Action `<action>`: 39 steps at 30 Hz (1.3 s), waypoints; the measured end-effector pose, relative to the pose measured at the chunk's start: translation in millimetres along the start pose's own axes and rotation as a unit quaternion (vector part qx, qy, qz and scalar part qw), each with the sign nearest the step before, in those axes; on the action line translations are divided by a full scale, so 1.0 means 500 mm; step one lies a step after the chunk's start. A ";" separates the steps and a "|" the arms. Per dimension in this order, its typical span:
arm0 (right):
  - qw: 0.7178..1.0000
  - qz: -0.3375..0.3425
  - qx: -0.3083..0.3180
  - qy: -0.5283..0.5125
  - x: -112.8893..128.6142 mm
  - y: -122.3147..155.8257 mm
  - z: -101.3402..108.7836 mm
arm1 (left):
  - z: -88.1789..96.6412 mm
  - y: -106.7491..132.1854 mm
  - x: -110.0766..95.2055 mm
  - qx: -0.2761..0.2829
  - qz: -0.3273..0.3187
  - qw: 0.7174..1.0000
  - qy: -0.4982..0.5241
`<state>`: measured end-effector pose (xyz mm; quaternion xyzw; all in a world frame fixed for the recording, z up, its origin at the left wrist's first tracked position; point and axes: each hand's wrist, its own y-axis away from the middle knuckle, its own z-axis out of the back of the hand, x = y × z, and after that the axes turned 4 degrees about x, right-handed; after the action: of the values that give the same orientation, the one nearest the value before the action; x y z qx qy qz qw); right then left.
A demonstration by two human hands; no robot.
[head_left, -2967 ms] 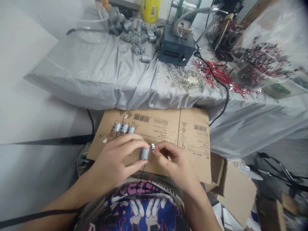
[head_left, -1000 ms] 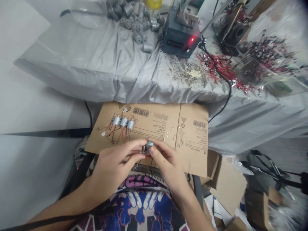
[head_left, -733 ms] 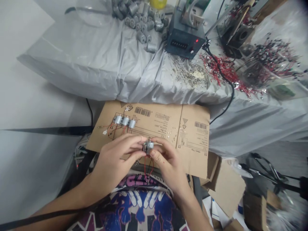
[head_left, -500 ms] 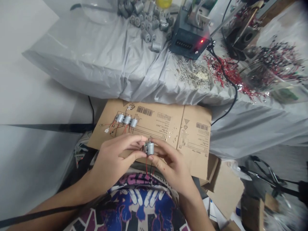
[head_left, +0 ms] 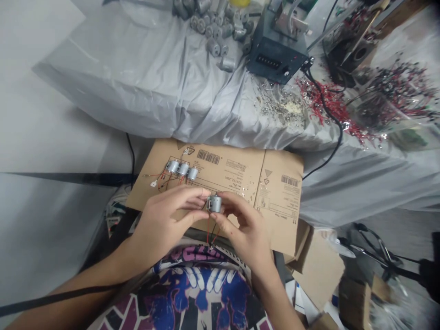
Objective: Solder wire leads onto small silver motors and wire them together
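Note:
A small silver electric motor (head_left: 215, 204) is held above the cardboard, with red and black wires (head_left: 211, 231) hanging below it. My right hand (head_left: 242, 224) pinches the motor from the right between thumb and fingers. On the left side, my left hand (head_left: 177, 213) has its thumb and fingertips closed at the motor's edge, by a small metal part there. Three more wired motors (head_left: 183, 169) lie in a row on the cardboard (head_left: 220, 178), beyond my left hand. A white connector (head_left: 153, 184) lies at the end of their leads.
On the sheet-covered bench (head_left: 137, 91) lie a pile of loose motors (head_left: 215, 27), a dark control box (head_left: 277, 50), scattered metal bits (head_left: 280, 105) and red wires (head_left: 325, 103). A black cable (head_left: 332, 156) hangs over its edge. Cardboard boxes (head_left: 354, 298) stand at lower right.
Both hands still hold the motor, which has shifted slightly upward in view and turned a little. The red light on the control box has gone off. The view has moved slightly.

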<state>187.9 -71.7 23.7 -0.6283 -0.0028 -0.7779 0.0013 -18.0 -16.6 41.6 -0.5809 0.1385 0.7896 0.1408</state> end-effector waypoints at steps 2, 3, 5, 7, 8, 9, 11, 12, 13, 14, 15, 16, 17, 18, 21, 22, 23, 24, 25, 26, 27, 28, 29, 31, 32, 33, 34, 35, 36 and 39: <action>1.000 -0.005 -0.012 0.010 -0.001 -0.003 -0.002 | 0.011 -0.007 0.007 -0.008 -0.002 1.000 -0.016; 1.000 -0.010 -0.018 0.012 -0.002 -0.005 -0.002 | 0.020 -0.013 0.010 -0.013 -0.001 1.000 -0.026; 0.999 -0.017 -0.027 0.004 -0.003 -0.009 -0.001 | 0.040 -0.026 0.016 -0.014 0.001 0.999 -0.048; 0.999 -0.017 -0.035 -0.021 -0.004 -0.013 0.001 | 0.059 -0.039 0.018 0.010 0.003 0.998 -0.064; 0.999 -0.015 -0.038 -0.033 -0.005 -0.015 0.002 | 0.064 -0.044 0.018 0.030 0.003 0.997 -0.068; 0.998 -0.011 -0.042 -0.041 -0.007 -0.018 0.003 | 0.067 -0.047 0.018 0.053 0.004 0.996 -0.070; 0.998 -0.007 -0.044 -0.039 -0.012 -0.023 0.002 | 0.062 -0.051 0.020 0.088 0.007 0.994 -0.067; 0.999 -0.006 -0.045 -0.029 -0.016 -0.026 0.000 | 0.056 -0.051 0.023 0.099 0.010 0.993 -0.065; 0.999 -0.006 -0.045 -0.016 -0.021 -0.030 -0.003 | 0.047 -0.050 0.027 0.103 0.015 0.993 -0.062; 0.999 -0.007 -0.047 -0.002 -0.028 -0.034 -0.007 | 0.038 -0.049 0.034 0.104 0.021 0.993 -0.061; 0.999 -0.009 -0.049 0.011 -0.035 -0.039 -0.011 | 0.029 -0.047 0.042 0.101 0.028 0.993 -0.060; 0.998 -0.012 -0.050 0.022 -0.043 -0.044 -0.016 | 0.020 -0.044 0.051 0.099 0.035 0.993 -0.062; 0.998 -0.016 -0.051 0.031 -0.051 -0.049 -0.021 | 0.012 -0.042 0.060 0.096 0.042 0.992 -0.066; 0.998 -0.020 -0.051 0.038 -0.059 -0.054 -0.026 | 0.005 -0.040 0.069 0.096 0.049 0.992 -0.073; 0.997 -0.038 -0.045 0.059 -0.078 -0.069 -0.037 | -0.008 -0.035 0.082 0.103 0.058 0.987 -0.107; 0.996 -0.044 -0.041 0.068 -0.083 -0.074 -0.040 | -0.010 -0.034 0.083 0.106 0.059 0.985 -0.122; 0.995 -0.050 -0.038 0.077 -0.087 -0.078 -0.043 | -0.012 -0.034 0.081 0.106 0.057 0.983 -0.138; 0.994 -0.054 -0.034 0.087 -0.090 -0.081 -0.045 | -0.013 -0.034 0.079 0.105 0.055 0.981 -0.154; 0.993 -0.057 -0.031 0.098 -0.092 -0.084 -0.047 | -0.014 -0.034 0.076 0.103 0.053 0.979 -0.169; 0.992 -0.059 -0.029 0.110 -0.094 -0.087 -0.049 | -0.014 -0.035 0.074 0.102 0.050 0.976 -0.184; 0.990 -0.060 -0.029 0.122 -0.095 -0.090 -0.051 | -0.015 -0.035 0.072 0.101 0.048 0.974 -0.197; 0.988 -0.060 -0.030 0.136 -0.095 -0.092 -0.052 | -0.015 -0.036 0.072 0.101 0.045 0.972 -0.208; 0.986 -0.059 -0.030 0.150 -0.094 -0.094 -0.054 | -0.016 -0.037 0.073 0.101 0.042 0.970 -0.219; 0.982 -0.054 -0.032 0.179 -0.092 -0.099 -0.057 | -0.018 -0.038 0.077 0.098 0.036 0.965 -0.241; 0.979 -0.050 -0.031 0.193 -0.090 -0.102 -0.059 | -0.019 -0.039 0.080 0.096 0.033 0.963 -0.252; 0.977 -0.045 -0.029 0.206 -0.088 -0.105 -0.060 | -0.020 -0.039 0.083 0.093 0.030 0.960 -0.262; 0.975 -0.039 -0.028 0.218 -0.087 -0.108 -0.062 | -0.021 -0.039 0.086 0.090 0.026 0.958 -0.273; 0.972 -0.035 -0.026 0.229 -0.086 -0.110 -0.063 | -0.022 -0.038 0.088 0.088 0.022 0.955 -0.282; 0.970 -0.031 -0.025 0.239 -0.086 -0.112 -0.064 | -0.024 -0.037 0.089 0.086 0.017 0.952 -0.292; 0.965 -0.026 -0.024 0.261 -0.088 -0.116 -0.067 | -0.024 -0.033 0.089 0.077 -0.001 0.945 -0.319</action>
<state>164.0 -13.9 -26.4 -0.4030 0.0006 -0.9146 -0.0332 -13.8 -3.4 -5.4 -0.2862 0.1462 0.9204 0.2226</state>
